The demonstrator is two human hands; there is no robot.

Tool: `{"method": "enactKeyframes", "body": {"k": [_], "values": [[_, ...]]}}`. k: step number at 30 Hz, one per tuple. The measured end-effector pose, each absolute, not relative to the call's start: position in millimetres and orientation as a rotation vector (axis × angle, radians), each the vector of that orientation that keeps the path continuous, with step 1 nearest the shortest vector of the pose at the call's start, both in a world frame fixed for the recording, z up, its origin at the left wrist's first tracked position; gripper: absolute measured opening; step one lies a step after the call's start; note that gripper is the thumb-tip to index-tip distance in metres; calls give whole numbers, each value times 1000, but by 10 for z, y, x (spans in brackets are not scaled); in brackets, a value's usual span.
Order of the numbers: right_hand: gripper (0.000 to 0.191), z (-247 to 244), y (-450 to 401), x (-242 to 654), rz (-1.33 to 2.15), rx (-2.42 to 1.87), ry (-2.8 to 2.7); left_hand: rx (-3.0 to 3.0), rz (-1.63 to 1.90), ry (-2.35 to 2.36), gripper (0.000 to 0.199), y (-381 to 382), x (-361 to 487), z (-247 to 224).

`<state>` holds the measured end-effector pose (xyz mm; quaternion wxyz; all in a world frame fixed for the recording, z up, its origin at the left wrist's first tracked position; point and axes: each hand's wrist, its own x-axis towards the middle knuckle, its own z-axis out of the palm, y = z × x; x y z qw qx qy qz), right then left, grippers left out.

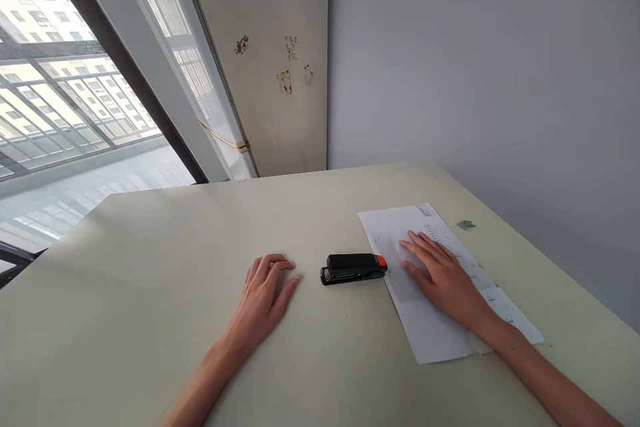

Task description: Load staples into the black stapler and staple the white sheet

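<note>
A black stapler (354,268) with an orange-red end lies on the table between my two hands, its right end at the edge of the paper. My right hand (443,277) rests flat on a white sheet of paper (430,337), fingers stretched out and slightly spread. Print or writing shows along the paper's right side; my hand and forearm hide part of it. To the left of the stapler, my left hand (267,290) rests on the tabletop with fingers loosely bent and thumb apart. It holds nothing and does not touch the stapler.
A pale table (310,367) spreads beneath everything. Small grey pieces (466,224), perhaps staples, lie right of the paper. A grey wall (480,67) borders the table's right side. At the far left is a large window (75,100), beside a stained pale panel (280,120).
</note>
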<state>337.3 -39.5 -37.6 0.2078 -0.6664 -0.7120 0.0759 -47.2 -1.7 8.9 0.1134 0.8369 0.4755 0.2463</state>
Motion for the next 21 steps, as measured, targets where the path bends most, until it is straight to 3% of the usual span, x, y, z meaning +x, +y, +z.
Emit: {"method": "enactKeyframes", "body": {"k": [6, 13, 21], "values": [[50, -113, -224, 3168, 356, -1793, -1714, 2387, 717, 1393, 23, -12, -496, 73], [39, 320, -82, 2751, 809, -1555, -1510, 2215, 763, 1418, 29, 273, -429, 119], [44, 70, -86, 2703, 1191, -1442, -1389, 2046, 751, 1448, 36, 334, -434, 119]]}}
